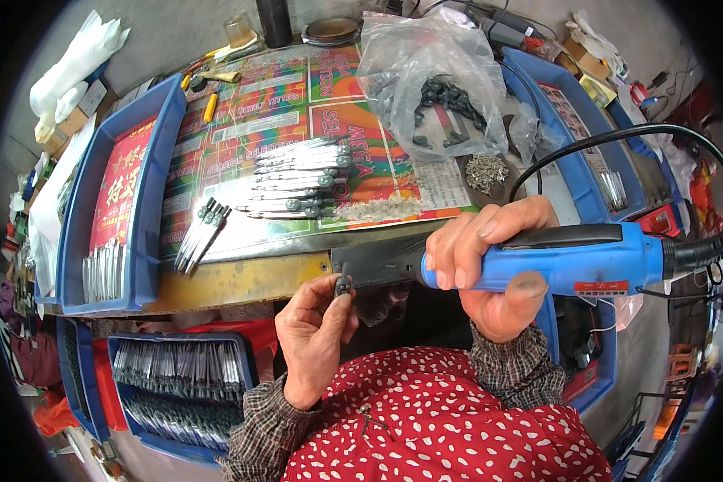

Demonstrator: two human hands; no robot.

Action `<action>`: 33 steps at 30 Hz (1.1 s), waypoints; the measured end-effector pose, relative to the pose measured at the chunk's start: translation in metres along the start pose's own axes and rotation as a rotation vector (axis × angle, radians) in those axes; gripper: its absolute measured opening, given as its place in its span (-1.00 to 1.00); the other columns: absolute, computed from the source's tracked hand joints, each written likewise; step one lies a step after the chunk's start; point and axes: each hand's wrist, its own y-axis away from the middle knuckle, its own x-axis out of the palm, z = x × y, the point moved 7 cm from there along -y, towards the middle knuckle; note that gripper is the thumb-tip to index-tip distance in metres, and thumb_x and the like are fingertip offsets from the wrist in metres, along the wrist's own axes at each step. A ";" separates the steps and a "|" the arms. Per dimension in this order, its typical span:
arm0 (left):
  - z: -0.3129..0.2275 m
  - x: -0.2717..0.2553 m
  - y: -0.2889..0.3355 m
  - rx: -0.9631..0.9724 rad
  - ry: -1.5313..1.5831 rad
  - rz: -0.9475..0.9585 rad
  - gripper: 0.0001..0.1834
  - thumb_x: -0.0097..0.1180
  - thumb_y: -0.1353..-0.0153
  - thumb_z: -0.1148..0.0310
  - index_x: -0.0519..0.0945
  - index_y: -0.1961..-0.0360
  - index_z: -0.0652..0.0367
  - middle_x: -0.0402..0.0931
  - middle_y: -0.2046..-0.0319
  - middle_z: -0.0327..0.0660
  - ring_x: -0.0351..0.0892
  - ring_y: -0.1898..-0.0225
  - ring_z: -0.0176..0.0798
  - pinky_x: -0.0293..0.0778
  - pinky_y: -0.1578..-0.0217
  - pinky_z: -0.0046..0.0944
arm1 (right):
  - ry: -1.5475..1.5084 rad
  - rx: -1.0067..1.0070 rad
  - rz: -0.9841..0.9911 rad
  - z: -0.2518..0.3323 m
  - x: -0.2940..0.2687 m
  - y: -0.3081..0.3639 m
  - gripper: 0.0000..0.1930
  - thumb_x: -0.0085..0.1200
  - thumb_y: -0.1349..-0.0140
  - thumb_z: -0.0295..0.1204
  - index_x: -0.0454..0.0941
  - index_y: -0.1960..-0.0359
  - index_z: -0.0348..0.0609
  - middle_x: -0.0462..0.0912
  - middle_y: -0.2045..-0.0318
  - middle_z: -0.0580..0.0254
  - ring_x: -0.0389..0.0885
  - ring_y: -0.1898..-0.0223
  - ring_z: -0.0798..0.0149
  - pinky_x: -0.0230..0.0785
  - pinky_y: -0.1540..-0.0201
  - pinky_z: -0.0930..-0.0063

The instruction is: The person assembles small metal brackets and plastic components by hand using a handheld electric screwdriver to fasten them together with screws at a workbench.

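Gripping one blue power tool [570,259] in a closed fist, the right hand [490,269] aims it at the table edge [241,281]. The left hand [313,333] pinches one small grey part [344,283] by its fingertips just beside the tool's tip. Roughly eight finished silver pieces [297,178], hard to count, lie on the table.

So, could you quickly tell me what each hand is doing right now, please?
Left hand: closed, pinching a small grey metal part between its fingertips.
Right hand: closed around the handle of a blue power tool.
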 end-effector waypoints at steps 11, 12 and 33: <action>0.023 0.007 0.015 -0.345 0.266 0.011 -0.86 0.00 -0.17 0.53 0.45 0.23 0.32 0.48 0.32 -0.18 0.36 0.56 -0.44 0.22 0.65 -0.52 | -0.058 0.021 0.169 -0.006 0.019 0.001 -0.49 0.15 -0.04 0.00 0.27 0.26 -0.17 0.43 0.64 0.26 0.46 0.60 0.29 0.37 0.47 0.35; 0.025 0.007 0.013 -0.347 0.271 0.011 -0.86 0.00 -0.17 0.53 0.45 0.23 0.32 0.48 0.32 -0.18 0.36 0.56 -0.44 0.22 0.65 -0.52 | -0.075 0.013 0.180 -0.006 0.019 0.002 -0.48 0.16 -0.03 0.00 0.27 0.26 -0.17 0.44 0.64 0.25 0.46 0.60 0.29 0.37 0.47 0.34; 0.044 0.018 0.005 -0.333 0.351 -0.003 -0.89 0.04 -0.18 0.48 0.43 0.38 0.32 0.41 0.55 -0.25 0.38 0.56 -0.45 0.23 0.66 -0.54 | -0.115 0.036 0.302 -0.014 0.027 0.003 -0.46 0.17 -0.01 0.02 0.29 0.24 -0.17 0.46 0.64 0.24 0.47 0.61 0.27 0.34 0.49 0.32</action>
